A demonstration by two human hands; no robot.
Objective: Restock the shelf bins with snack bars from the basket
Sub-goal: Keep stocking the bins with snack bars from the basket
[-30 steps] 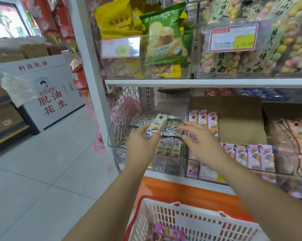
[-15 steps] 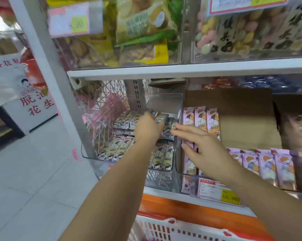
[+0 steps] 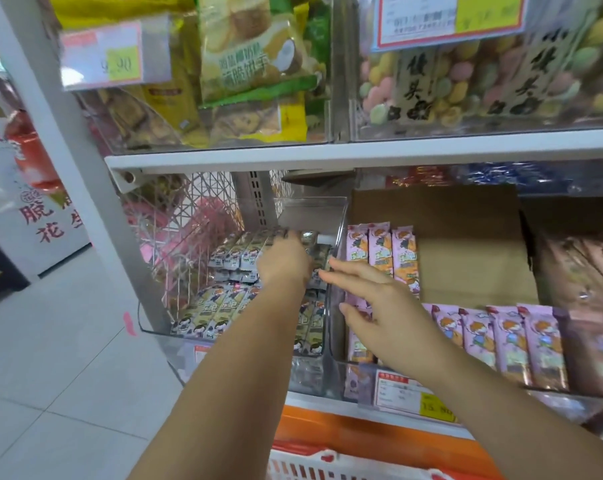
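Note:
A clear shelf bin point(image 3: 153, 331) holds rows of grey-green snack bars point(image 3: 210, 317). My left hand point(image 3: 284, 263) reaches deep into it, over the back row. Its fingers point away from me among the bars, so what they grip is hidden. Beside it, my right hand point(image 3: 379, 303) hovers with straight, spread fingers at the divider wall point(image 3: 338, 299) between this bin and the neighbouring bin of purple snack bars point(image 3: 501, 341), and holds nothing. The red-and-white basket point(image 3: 328, 464) shows only its rim at the bottom edge.
A cardboard sheet point(image 3: 466, 254) stands behind the purple bars. The shelf board point(image 3: 397, 150) above carries bins of biscuit bags and coloured sweets. A white upright post point(image 3: 68, 150) borders the bin's left side. A price tag point(image 3: 411, 396) hangs on the front.
My left hand carried a snack bar from in front of the bin into its back row. My right hand stayed beside it with its fingers open. The view moved closer and lower.

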